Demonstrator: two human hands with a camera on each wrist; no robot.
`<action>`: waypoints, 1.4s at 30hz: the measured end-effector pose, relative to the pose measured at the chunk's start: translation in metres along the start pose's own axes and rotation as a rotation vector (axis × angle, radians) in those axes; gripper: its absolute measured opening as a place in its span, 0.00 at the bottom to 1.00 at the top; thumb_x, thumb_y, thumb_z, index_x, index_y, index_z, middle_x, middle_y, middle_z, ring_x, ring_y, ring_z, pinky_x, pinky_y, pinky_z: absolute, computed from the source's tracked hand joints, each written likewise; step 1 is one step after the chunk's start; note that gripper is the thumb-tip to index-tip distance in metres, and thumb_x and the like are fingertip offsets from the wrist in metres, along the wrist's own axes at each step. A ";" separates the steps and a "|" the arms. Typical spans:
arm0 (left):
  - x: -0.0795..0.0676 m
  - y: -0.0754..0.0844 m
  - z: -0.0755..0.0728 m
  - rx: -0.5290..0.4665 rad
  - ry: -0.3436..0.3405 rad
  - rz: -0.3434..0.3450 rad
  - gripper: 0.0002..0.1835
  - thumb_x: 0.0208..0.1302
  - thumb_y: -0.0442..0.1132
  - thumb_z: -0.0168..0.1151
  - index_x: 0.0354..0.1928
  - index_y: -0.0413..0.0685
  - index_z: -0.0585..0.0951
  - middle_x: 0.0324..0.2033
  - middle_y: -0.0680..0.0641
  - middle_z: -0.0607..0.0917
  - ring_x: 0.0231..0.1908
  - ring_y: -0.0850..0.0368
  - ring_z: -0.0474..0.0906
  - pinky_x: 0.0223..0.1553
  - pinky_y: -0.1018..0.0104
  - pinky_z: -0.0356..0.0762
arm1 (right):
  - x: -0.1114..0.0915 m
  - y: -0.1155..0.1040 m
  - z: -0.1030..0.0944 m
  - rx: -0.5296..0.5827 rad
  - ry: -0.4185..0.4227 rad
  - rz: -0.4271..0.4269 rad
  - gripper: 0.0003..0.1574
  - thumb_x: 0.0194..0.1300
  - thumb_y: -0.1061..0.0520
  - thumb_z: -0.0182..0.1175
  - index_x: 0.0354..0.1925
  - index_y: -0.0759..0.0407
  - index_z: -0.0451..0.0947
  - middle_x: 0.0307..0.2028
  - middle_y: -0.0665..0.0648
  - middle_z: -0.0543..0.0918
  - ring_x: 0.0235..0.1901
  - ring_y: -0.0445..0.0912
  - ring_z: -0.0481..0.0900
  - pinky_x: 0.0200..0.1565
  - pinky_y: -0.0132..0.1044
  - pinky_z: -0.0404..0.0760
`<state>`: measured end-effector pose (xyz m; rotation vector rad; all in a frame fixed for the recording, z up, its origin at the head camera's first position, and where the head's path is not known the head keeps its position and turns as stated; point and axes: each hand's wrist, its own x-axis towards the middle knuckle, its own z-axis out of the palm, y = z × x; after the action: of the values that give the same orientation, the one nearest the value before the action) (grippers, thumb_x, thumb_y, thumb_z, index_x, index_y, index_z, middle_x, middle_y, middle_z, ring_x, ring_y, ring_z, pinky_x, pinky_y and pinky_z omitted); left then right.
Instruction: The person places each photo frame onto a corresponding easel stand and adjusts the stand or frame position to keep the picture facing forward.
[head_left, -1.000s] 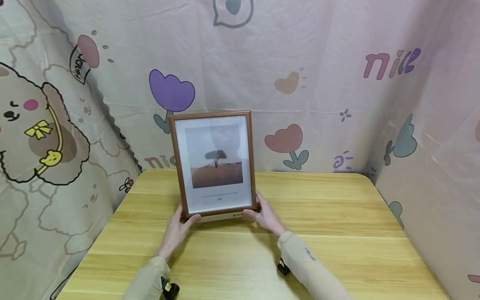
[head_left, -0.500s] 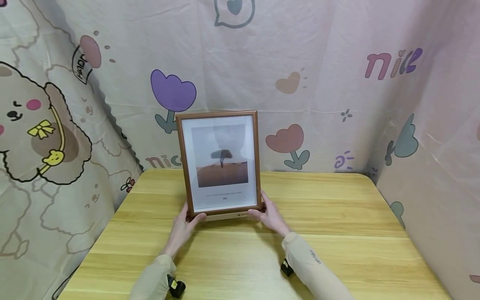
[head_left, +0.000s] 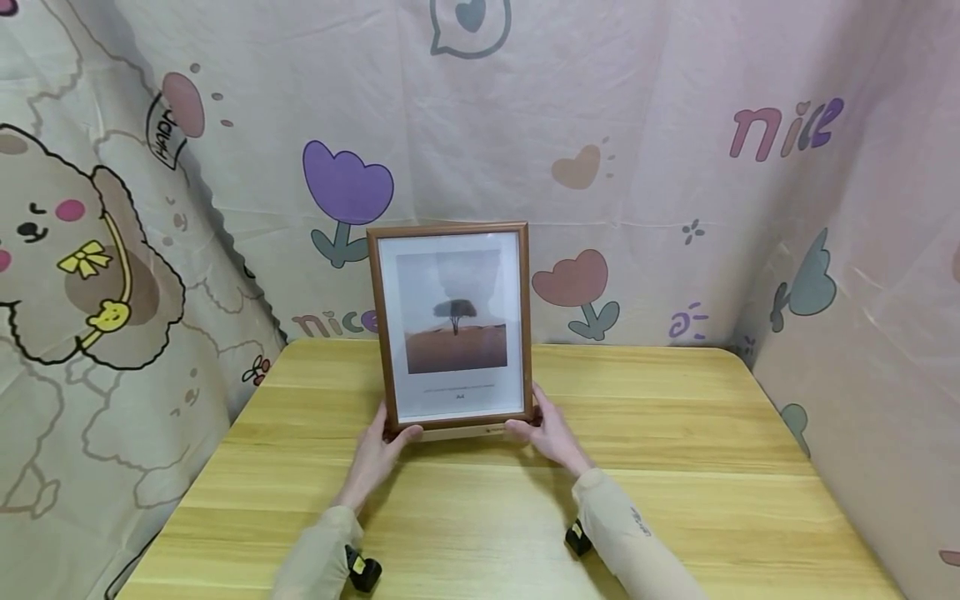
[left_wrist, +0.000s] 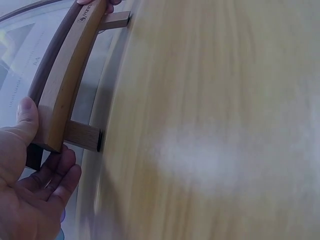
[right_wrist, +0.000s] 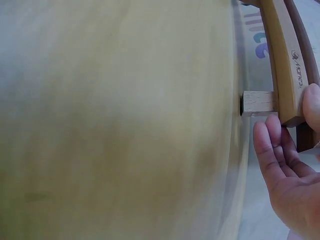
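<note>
A brown wooden picture frame [head_left: 455,317] holding a print of a lone tree stands nearly upright near the middle of the table. Under it runs a pale wooden stand [head_left: 459,433], whose short feet [left_wrist: 85,136] show in both wrist views. My left hand [head_left: 372,458] grips the lower left corner, thumb on the front and fingers behind the end of the stand. At the lower right corner, my right hand [head_left: 557,437] holds frame and stand the same way. The right thumb [right_wrist: 312,106] lies beside the lettering on the stand.
The wooden table [head_left: 675,517] reaches back to a printed cloth backdrop [head_left: 645,100], with further cloth at both sides. A black wrist camera [head_left: 364,573] is worn on the left sleeve and another black camera [head_left: 577,538] on the right.
The picture frame with its stand has moved a little to the right, and its tilt has lessened slightly. Both hands have travelled with it, keeping their grip on the lower corners.
</note>
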<state>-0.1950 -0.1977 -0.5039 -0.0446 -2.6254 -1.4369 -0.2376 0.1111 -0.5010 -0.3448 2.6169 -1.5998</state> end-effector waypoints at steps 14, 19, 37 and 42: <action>0.006 0.005 0.012 0.020 -0.026 0.000 0.48 0.66 0.53 0.66 0.80 0.51 0.52 0.65 0.32 0.77 0.66 0.37 0.73 0.67 0.41 0.71 | -0.006 0.005 -0.012 0.027 0.028 0.013 0.64 0.61 0.53 0.72 0.78 0.70 0.42 0.39 0.65 0.86 0.29 0.50 0.86 0.41 0.40 0.86; 0.008 0.008 0.017 -0.001 -0.031 0.002 0.49 0.65 0.53 0.66 0.81 0.52 0.50 0.68 0.32 0.74 0.68 0.37 0.71 0.70 0.41 0.68 | -0.007 0.008 -0.016 0.032 0.035 0.021 0.63 0.61 0.54 0.72 0.79 0.69 0.42 0.39 0.66 0.86 0.30 0.52 0.87 0.42 0.42 0.86; 0.012 0.017 0.036 -0.050 -0.010 0.031 0.46 0.64 0.50 0.68 0.79 0.51 0.56 0.63 0.35 0.79 0.62 0.41 0.77 0.65 0.43 0.74 | -0.014 0.018 -0.029 0.036 0.063 0.024 0.62 0.63 0.55 0.70 0.79 0.69 0.42 0.43 0.71 0.86 0.30 0.53 0.87 0.41 0.40 0.87; 0.013 0.020 0.041 -0.045 -0.013 0.021 0.46 0.64 0.51 0.68 0.79 0.52 0.56 0.64 0.35 0.78 0.64 0.40 0.75 0.65 0.43 0.73 | -0.015 0.021 -0.033 0.045 0.077 0.020 0.59 0.63 0.57 0.70 0.79 0.65 0.45 0.42 0.72 0.86 0.30 0.53 0.87 0.37 0.36 0.86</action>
<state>-0.2109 -0.1536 -0.5072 -0.0866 -2.5948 -1.4946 -0.2322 0.1527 -0.5053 -0.2587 2.6254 -1.6965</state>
